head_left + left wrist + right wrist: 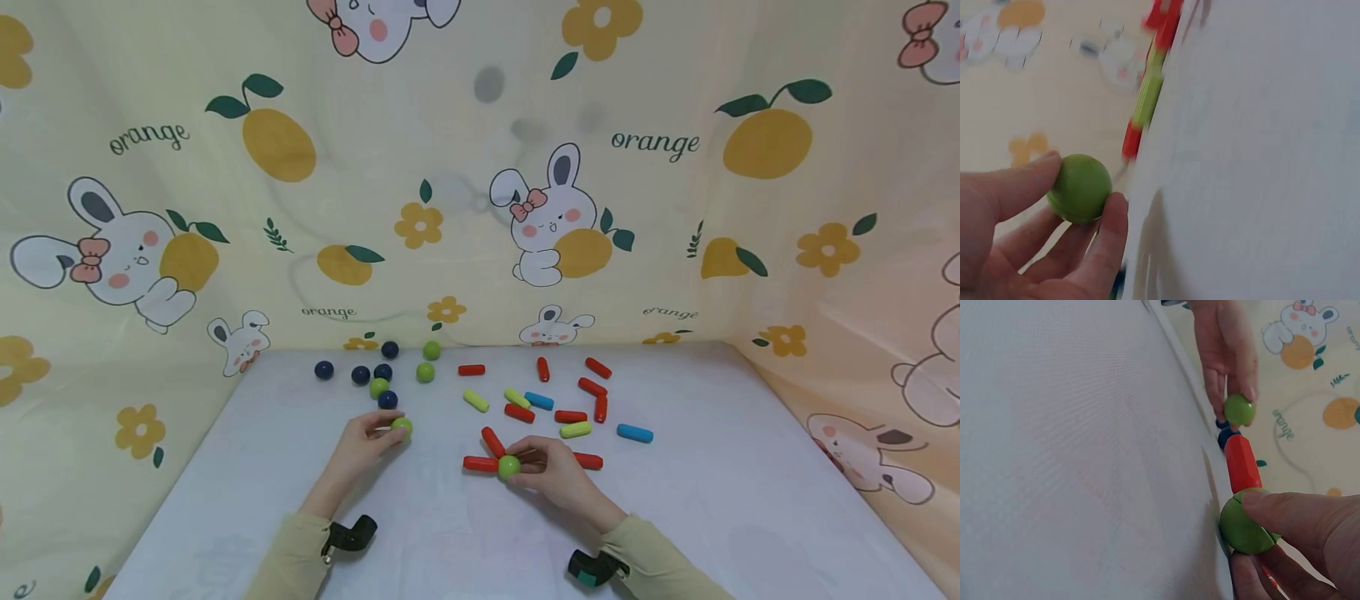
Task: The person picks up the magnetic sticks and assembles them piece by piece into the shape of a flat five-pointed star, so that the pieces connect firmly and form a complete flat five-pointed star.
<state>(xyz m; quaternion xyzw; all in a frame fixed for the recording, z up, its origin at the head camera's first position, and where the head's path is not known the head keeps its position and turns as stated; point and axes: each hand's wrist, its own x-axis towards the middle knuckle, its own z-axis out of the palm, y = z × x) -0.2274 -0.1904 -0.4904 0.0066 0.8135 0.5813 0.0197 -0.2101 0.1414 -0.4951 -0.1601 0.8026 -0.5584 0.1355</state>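
In the head view, on my distant feed, the right hand (558, 475) pinches the hub (509, 467), a green ball; two red rods (480, 464) meet it, one at its left, one slanting away beyond it; a third rod (589, 461) shows right of the hub, partly behind the hand, and I cannot tell whether it joins; the left hand (357, 446) grips a second ball (402, 428), left of the hub and apart from it; blue balls (361, 375) and green balls (425, 372) lie farther left, beyond the hub; loose rods (635, 433) lie beyond the hub and to its right; I judge this early work: two rods look fitted, most pieces remain loose.

In the left wrist view I see thumb and fingers pinching the second ball; no rod shows on it.

In the right wrist view the thumb presses the hub, fingers behind it; one red rod runs from the hub toward the left hand.
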